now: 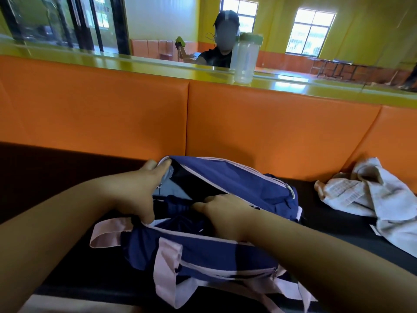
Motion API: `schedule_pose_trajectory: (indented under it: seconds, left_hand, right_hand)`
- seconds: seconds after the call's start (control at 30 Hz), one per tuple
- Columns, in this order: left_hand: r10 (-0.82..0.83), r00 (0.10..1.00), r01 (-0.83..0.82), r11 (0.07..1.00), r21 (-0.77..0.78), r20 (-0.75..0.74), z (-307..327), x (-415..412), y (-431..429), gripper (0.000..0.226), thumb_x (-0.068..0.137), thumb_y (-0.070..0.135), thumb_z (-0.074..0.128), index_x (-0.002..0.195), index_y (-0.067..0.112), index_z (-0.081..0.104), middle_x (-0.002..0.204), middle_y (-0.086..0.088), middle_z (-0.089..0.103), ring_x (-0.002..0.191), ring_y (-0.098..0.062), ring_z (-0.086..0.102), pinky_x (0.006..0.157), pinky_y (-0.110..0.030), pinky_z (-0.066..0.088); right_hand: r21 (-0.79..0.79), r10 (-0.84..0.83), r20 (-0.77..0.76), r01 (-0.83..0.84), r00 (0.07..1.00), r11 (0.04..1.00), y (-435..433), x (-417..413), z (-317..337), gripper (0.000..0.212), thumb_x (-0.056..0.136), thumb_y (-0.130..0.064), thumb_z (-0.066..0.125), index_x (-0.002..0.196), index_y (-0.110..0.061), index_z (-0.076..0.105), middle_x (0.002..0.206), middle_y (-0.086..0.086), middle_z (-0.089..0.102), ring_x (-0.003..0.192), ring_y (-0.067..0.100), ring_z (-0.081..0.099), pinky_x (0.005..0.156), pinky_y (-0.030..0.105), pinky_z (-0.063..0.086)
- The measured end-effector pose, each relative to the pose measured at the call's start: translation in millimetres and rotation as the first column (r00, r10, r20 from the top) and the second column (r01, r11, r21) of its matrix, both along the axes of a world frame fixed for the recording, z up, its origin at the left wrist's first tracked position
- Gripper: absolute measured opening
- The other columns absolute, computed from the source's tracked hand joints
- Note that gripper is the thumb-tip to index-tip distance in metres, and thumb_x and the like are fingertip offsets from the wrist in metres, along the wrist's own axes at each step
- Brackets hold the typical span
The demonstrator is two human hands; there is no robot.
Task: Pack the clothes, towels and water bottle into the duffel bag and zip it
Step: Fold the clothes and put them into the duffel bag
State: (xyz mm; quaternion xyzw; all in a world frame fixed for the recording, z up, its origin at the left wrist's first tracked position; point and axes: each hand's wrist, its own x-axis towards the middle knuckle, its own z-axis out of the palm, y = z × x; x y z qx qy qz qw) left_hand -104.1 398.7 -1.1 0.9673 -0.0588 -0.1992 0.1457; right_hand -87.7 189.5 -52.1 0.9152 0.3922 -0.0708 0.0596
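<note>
A navy duffel bag (pixel 237 186) with pale pink straps and zipper trim lies open on the black seat. My left hand (pixel 144 188) grips the left end of the bag's opening and holds it apart. My right hand (pixel 223 213) reaches into the opening, its fingers pressing on dark blue clothing (pixel 178 206) inside. A white towel (pixel 370 195) lies crumpled on the seat to the right of the bag. A clear water bottle (pixel 246 59) with a green lid stands on the yellow ledge above the backrest.
An orange padded backrest (pixel 112 114) rises behind the black seat (pixel 56 168). The yellow ledge (pixel 135 64) runs along its top. A person sits beyond the ledge. Another pale cloth (pixel 67 306) shows at the bottom left edge.
</note>
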Motion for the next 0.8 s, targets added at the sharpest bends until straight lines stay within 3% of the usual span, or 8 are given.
schedule_pose_trajectory:
  seconds: [0.17,0.27,0.33,0.4,0.47,0.57,0.67,0.8]
  left_hand:
    - [-0.014,0.999,0.015,1.0,-0.024,0.034,-7,-3,-6,0.134,0.059,0.009,0.077,0.145,0.031,-0.022,0.135,0.002,0.023,0.089,-0.015,0.052,0.068,-0.031,0.057]
    - [-0.005,0.999,0.007,0.998,-0.057,0.046,-9,-6,-4,0.131,0.061,0.009,0.076,0.146,0.031,-0.02,0.135,0.004,0.022,0.089,-0.013,0.05,0.062,-0.023,0.052]
    - [-0.001,0.999,0.006,0.996,-0.085,0.05,-10,-10,-3,0.129,0.062,0.007,0.076,0.147,0.031,-0.018,0.136,0.005,0.021,0.085,-0.014,0.052,0.06,-0.024,0.054]
    - [0.006,0.999,0.0,0.994,-0.109,0.054,-12,-13,-5,0.126,0.065,0.004,0.075,0.148,0.03,-0.016,0.139,0.006,0.018,0.078,-0.011,0.053,0.056,-0.023,0.052]
    - [0.01,0.997,0.0,0.992,-0.126,0.077,-14,-17,-7,0.122,0.066,0.003,0.074,0.148,0.03,-0.013,0.142,0.006,0.016,0.076,-0.01,0.053,0.054,-0.022,0.052]
    - [0.007,0.992,0.011,0.99,-0.142,0.127,-17,-24,-9,0.12,0.066,0.006,0.075,0.148,0.034,-0.007,0.147,0.009,0.013,0.07,-0.01,0.051,0.051,-0.02,0.049]
    - [0.02,0.989,0.005,0.986,-0.169,0.149,-25,-30,-9,0.112,0.066,0.005,0.074,0.144,0.037,0.001,0.147,0.004,0.021,0.06,-0.012,0.052,0.049,-0.021,0.045]
    - [0.084,0.982,-0.048,0.976,-0.214,0.167,-33,-36,-10,0.104,0.069,0.001,0.068,0.134,0.044,0.0,0.1,-0.017,0.062,0.055,-0.017,0.057,0.049,-0.028,0.045]
  right_hand:
    - [-0.088,0.039,0.089,-0.031,0.995,0.996,8,-2,-6,0.095,0.083,-0.043,0.062,0.151,-0.017,0.001,0.157,0.014,0.007,0.139,0.037,0.015,0.109,0.053,0.029]
    - [0.024,0.11,0.175,-0.116,0.978,0.993,0,-8,-5,0.1,0.081,-0.05,0.06,0.151,-0.013,0.0,0.159,0.014,-0.009,0.145,0.035,-0.002,0.117,0.05,0.012]
    - [0.066,0.167,0.226,-0.186,0.96,0.98,-11,-17,-7,0.091,0.082,-0.05,0.059,0.151,-0.01,0.014,0.159,0.017,0.003,0.145,0.036,0.003,0.117,0.048,0.008]
    - [0.101,0.169,0.195,-0.191,0.966,0.976,-20,-27,-10,0.079,0.082,-0.048,0.057,0.145,-0.009,0.032,0.152,0.017,0.028,0.139,0.037,0.026,0.114,0.049,0.024]
    - [0.173,0.134,0.089,-0.148,0.987,0.974,-27,-36,-13,0.069,0.082,-0.049,0.052,0.139,-0.012,0.044,0.136,0.012,0.049,0.121,0.032,0.048,0.103,0.044,0.041]
    - [0.331,0.12,-0.14,-0.068,0.983,0.941,-31,-49,-8,0.048,0.089,-0.04,0.057,0.131,-0.016,0.055,0.128,0.003,0.057,0.115,0.019,0.053,0.099,0.025,0.038]
    - [0.359,0.135,-0.323,-0.011,0.937,0.933,-27,-54,0,0.028,0.094,-0.032,0.055,0.116,-0.02,0.066,0.118,-0.004,0.064,0.108,0.01,0.058,0.097,0.024,0.042]
    - [0.45,-0.008,-0.319,0.159,0.948,0.879,-21,-48,8,0.023,0.092,-0.024,0.059,0.113,-0.022,0.067,0.114,-0.009,0.067,0.096,-0.002,0.056,0.086,0.013,0.041]
